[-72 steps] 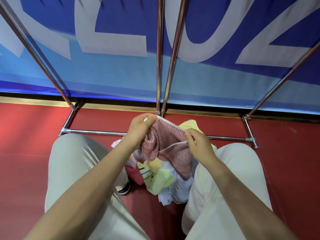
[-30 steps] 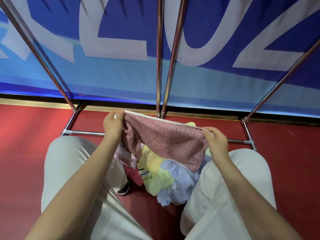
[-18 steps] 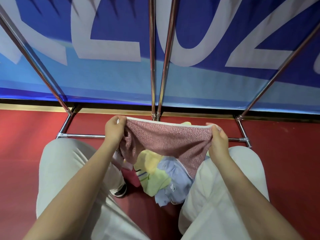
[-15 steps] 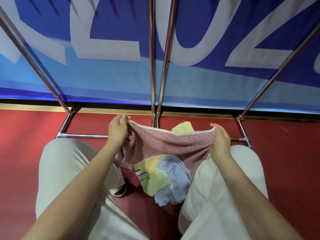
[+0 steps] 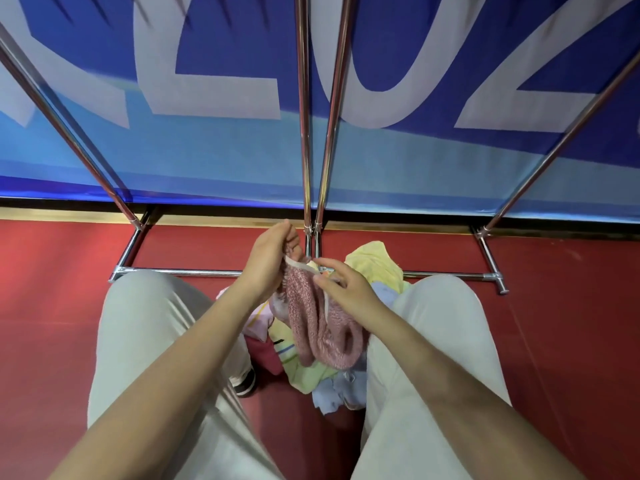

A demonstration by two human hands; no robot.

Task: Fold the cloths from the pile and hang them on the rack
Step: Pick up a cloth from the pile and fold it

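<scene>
Pink cloth (image 5: 318, 327) nubbly terry; rack (image 5: 304, 133) shiny chrome metal.

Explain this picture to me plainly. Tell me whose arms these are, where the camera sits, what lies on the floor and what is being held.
There is no machine here: a person wears a camera on the head, looking down past their own knees. The left hand pinches the white edge of a pink cloth, which hangs doubled between the hands; the right hand also has it between thumb and fingers. Beneath, on the red floor, lies the pile of cloths, yellow, green and pale blue. Beyond stands the metal rack, before a blue banner.
</scene>
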